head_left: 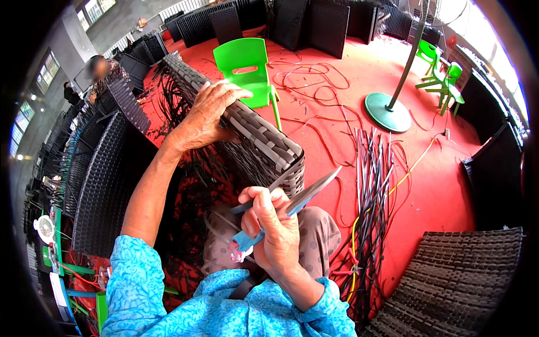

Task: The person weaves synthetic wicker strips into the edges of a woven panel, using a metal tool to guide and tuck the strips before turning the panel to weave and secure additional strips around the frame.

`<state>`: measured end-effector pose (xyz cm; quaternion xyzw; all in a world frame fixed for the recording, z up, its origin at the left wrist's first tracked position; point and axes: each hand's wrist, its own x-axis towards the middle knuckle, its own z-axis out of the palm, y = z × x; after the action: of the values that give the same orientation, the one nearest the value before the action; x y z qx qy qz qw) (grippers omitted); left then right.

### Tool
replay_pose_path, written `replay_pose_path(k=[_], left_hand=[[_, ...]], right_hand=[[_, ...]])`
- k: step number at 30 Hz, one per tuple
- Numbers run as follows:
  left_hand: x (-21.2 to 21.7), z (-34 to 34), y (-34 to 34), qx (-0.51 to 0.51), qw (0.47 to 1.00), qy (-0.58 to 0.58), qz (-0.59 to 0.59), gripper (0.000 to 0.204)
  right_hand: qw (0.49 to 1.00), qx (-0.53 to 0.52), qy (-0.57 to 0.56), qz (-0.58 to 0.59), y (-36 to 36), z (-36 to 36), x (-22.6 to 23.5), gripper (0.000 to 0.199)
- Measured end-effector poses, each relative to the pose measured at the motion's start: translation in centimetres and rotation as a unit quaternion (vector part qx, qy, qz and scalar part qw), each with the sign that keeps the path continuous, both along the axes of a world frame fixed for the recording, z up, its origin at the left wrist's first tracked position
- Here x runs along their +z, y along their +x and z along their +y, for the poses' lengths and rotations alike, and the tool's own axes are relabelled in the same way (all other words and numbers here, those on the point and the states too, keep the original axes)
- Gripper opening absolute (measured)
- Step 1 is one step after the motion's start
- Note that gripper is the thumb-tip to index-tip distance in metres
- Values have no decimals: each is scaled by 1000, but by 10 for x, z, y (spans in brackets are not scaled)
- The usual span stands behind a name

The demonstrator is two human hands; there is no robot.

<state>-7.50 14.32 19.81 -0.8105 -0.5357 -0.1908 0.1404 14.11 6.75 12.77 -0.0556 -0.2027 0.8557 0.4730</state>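
A grey-brown woven rattan panel (263,139) with a thick edge stands slanting in front of my knees. My left hand (203,117) is closed over its top edge, with the fingers lying across the weave. In my right hand (276,233) is a pair of scissors (313,192), its handles wrapped in blue and pink material. Their blades are spread and point up and to the right, close to the panel's near end. Loose dark strands hang from the panel's left side, partly hidden in shadow.
Long dark strips (370,191) lie on the red floor at right, with red-handled pliers (355,268) on them. A woven panel (449,275) is at lower right. A green chair (247,67) stands ahead, near a round pole base (387,112). Another person (106,70) is at far left.
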Motion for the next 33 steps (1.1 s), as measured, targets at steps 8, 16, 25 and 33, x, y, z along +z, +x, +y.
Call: replay_pose_path(k=[8,16,25,33], left_hand=[[-3,-2,-2,-5,1000,6,-1,82],[-4,-5,-3,-1,1000,11,3,80],[16,-38,33,-78,986,-133,-70,64],[18,-53,75,-166,955,-174,-171,57]], right_hand=[[990,-103,45,-91,-24,4,-10,21],[978,-147,84,-119,-31,3,-12,22],[970,-142,86,-178,-27,7,-18,22],[980,-106,73,-153,-26,3,-25,18]])
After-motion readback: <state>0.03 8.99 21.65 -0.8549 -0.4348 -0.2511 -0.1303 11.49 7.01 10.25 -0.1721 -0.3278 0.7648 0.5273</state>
